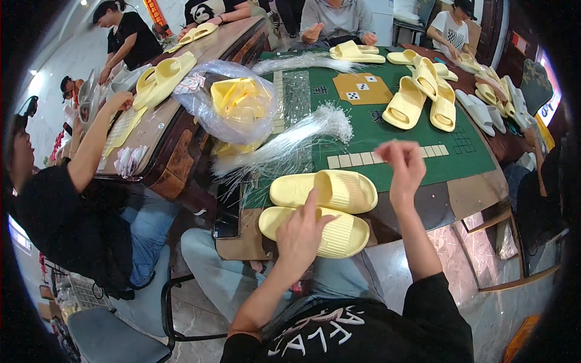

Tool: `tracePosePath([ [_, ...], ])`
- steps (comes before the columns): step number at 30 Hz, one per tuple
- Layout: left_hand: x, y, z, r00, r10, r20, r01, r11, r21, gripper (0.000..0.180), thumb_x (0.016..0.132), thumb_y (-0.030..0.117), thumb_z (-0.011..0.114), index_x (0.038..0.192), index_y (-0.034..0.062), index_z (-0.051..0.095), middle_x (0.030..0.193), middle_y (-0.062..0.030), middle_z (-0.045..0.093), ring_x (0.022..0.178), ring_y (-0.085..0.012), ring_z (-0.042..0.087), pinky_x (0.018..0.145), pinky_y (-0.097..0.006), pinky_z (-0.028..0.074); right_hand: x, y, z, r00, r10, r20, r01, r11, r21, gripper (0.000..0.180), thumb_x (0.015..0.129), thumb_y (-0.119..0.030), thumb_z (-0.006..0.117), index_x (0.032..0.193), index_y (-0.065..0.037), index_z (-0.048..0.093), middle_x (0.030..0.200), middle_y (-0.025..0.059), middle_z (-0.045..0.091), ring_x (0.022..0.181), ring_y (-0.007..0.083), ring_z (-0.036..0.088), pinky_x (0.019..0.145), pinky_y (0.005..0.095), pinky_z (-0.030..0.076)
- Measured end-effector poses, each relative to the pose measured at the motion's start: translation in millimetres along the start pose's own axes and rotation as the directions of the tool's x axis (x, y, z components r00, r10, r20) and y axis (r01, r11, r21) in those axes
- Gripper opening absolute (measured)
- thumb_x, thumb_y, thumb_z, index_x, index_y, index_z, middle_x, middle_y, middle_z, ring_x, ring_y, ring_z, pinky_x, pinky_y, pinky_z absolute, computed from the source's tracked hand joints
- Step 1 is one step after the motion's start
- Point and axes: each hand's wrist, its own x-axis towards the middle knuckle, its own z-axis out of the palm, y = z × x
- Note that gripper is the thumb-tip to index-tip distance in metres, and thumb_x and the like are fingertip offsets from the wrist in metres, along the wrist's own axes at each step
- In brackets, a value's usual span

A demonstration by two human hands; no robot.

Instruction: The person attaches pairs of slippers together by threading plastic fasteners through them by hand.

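Observation:
Two pale yellow slippers lie side by side at the table's near edge, the far slipper (296, 189) against the near slipper (345, 239). My left hand (299, 231) rests over the near slipper, index finger and thumb stretched apart, the index tip reaching the far slipper. Some of its other fingers are hidden beneath the hand. Raised to the right of the pair, my right hand (402, 164) has its fingertips pinched together; anything between them is too thin or blurred to make out. A bundle of clear plastic strands (302, 136) spreads out beyond the slippers.
A clear bag with yellow pieces (242, 103) sits at the left. More yellow slippers (423, 94) lie on the green mat (363, 127) at the far right. A dark phone (227, 215) is left of my slippers. Several people work around the tables, one (66, 206) close on my left.

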Motion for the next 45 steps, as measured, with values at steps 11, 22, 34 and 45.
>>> tracePosePath([
  [11, 8, 24, -14, 0.91, 0.409, -0.072, -0.397, 0.807, -0.438, 0.015, 0.077, -0.002, 0.062, 0.092, -0.0012, 0.062, 0.072, -0.0108, 0.06, 0.065, -0.0262, 0.061, 0.08, -0.039, 0.049, -67, -38, -20, 0.807, -0.386, 0.447, 0.477, 0.873, -0.107, 0.006, 0.078, 0.007, 0.061, 0.082, 0.003, 0.058, 0.072, 0.0108, 0.065, 0.062, 0.0164, 0.064, 0.057, 0.0239, 0.05],
  [22, -3, 30, -52, 0.975, 0.157, -0.158, -0.166, 0.985, -0.044, 0.008, 0.079, 0.003, 0.06, 0.085, 0.0041, 0.065, 0.069, -0.0135, 0.062, 0.059, -0.0269, 0.062, 0.052, -0.034, 0.047, -60, 2, -39, 0.957, 0.127, 0.259, -0.034, 0.941, -0.336, 0.023, 0.095, -0.019, 0.047, 0.091, 0.001, 0.059, 0.076, 0.0073, 0.065, 0.062, 0.0112, 0.061, 0.055, 0.023, 0.046],
  [34, 66, -35, 24, 0.926, 0.073, 0.371, -0.01, 0.986, -0.169, 0.015, 0.077, 0.021, 0.059, 0.078, 0.008, 0.068, 0.065, -0.0119, 0.062, 0.061, -0.0267, 0.062, 0.056, -0.037, 0.046, -50, 29, -38, 0.725, 0.59, 0.355, -0.484, 0.803, -0.347, 0.028, 0.093, -0.021, 0.05, 0.096, 0.006, 0.06, 0.059, 0.0054, 0.057, 0.046, 0.012, 0.058, 0.04, 0.0216, 0.043],
  [45, 86, -51, 76, 0.874, 0.198, 0.445, 0.076, 0.847, -0.526, 0.026, 0.072, -0.003, 0.053, 0.095, -0.0018, 0.065, 0.092, -0.0201, 0.066, 0.086, -0.0287, 0.064, 0.077, -0.035, 0.047, -52, 41, -33, 0.583, 0.721, 0.374, -0.745, 0.658, -0.107, 0.022, 0.088, -0.02, 0.061, 0.076, -0.001, 0.06, 0.05, -0.0012, 0.05, 0.037, 0.007, 0.044, 0.036, 0.0196, 0.032],
])
